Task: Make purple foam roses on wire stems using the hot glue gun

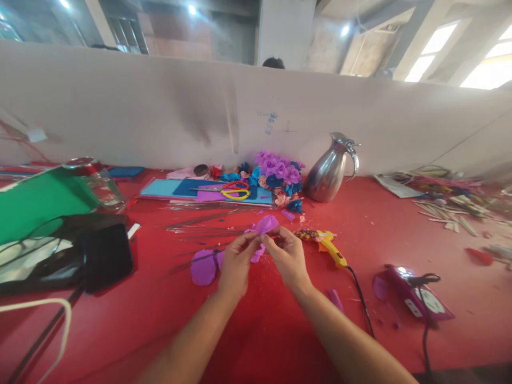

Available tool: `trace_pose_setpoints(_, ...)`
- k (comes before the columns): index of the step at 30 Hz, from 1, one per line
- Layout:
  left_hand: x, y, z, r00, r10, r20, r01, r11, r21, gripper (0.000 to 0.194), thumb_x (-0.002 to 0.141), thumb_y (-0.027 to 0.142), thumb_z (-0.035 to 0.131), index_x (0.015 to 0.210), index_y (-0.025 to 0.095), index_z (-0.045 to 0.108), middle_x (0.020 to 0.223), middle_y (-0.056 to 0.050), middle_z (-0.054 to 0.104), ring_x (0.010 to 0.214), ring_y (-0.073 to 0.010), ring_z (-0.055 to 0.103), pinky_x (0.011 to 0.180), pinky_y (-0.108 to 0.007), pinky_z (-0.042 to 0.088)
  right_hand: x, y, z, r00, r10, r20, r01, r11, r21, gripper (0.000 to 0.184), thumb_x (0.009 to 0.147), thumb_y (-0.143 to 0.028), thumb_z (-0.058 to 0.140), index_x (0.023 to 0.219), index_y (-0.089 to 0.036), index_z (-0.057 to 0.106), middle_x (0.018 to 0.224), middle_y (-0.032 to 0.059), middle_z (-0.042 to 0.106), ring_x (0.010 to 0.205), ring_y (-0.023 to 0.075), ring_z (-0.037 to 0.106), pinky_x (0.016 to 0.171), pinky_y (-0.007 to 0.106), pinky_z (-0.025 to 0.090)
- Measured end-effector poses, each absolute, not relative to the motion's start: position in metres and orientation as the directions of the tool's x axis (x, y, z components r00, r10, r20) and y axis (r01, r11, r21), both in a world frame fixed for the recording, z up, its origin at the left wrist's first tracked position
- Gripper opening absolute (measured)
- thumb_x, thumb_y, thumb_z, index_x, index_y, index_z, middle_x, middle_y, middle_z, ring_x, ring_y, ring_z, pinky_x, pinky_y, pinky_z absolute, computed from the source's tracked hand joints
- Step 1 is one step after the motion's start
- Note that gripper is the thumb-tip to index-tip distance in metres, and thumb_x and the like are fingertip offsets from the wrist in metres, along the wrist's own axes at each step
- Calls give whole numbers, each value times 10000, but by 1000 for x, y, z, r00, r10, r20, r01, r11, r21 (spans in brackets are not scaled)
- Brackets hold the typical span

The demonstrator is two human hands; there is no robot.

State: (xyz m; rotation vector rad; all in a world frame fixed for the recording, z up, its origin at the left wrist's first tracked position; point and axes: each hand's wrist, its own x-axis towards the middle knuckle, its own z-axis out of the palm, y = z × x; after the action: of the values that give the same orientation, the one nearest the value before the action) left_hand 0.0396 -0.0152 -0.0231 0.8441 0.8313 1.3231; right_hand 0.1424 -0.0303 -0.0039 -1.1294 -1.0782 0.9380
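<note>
1. Relation that matters: thin, bright purple, petal-shaped crepe-like piece [266,224] sits right at the meeting fingertips, body sticking up and away from the person, lower edge down at the thumbs.
2. Long axis: slants, looks like lower left to upper right; rough call, fingers cover the base.
3. Nearer hand: no clear winner. Left hand [236,261] and right hand [291,257] both at it; the visible part leans to the right hand's side.
4. Grip: both narrow, thumb and forefinger pinching the purple piece low down. Thumb tips almost together. Can't tell which hand bears more.
5. Where: in the air over the glossy red tabletop [260,346], about midway between the forearms.
6. Look: smooth, soft-looking, cupped, upper edge rounded, light catching the top. Looks flimsy; would probably crease under a hard pinch.
7. Under/behind the hands: small loose purple scraps [257,254], partly hidden, can't say whether any join the held piece.
8. Beside left hand: flat, rounded purple sheet piece [204,268] on the table.
9. Right of right hand: yellow plastic glue gun with black cord [330,248], lying on its side, apart from the fingers.
</note>
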Motion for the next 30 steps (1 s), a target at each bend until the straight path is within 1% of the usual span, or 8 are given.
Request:
trace_pose_setpoints(7,38,-19,-21,50,999,19,-330,-2,944,174,706,309,735,833,190,741,782,-10,683,753,-128,570,719,-243,427,142,-31,-5,271,947,174,-26,188,-982,118,739,-284,622,712,-170,623,613,-21,594,531,102,499,517,223,389)
trace_pose_setpoints(14,37,-18,-19,-28,999,17,-384,-26,923,209,652,303,769,821,193,716,788,-10,687,728,-130,600,676,-236,453,143,-29,-7,268,950,163,-32,178,-983,127,731,-288,636,693,-171,608,600,-29,578,528,101,495,522,225,390)
trace_pose_setpoints(19,34,-16,-20,-40,997,69,-329,-79,941,166,693,306,743,798,184,704,768,-7,665,720,-127,592,668,-231,458,143,-29,-5,236,961,142,-61,161,-985,171,719,-323,663,669,-168,610,591,-26,573,529,104,501,523,231,398)
trace_pose_setpoints(24,34,-18,-18,-52,991,124,-299,-134,945,131,729,301,714,803,194,697,746,11,654,684,-105,566,638,-207,450,145,-29,0,187,977,99,-143,127,-982,223,695,-365,703,633,-172,609,531,-36,560,497,98,496,507,226,397)
trace_pose_setpoints(30,34,-20,-16,-23,992,122,-319,-123,940,137,723,286,724,829,207,690,785,16,671,710,-109,593,650,-208,456,146,-28,3,179,983,41,-187,75,-980,273,657,-417,747,628,-172,631,497,-34,565,463,90,484,471,217,367)
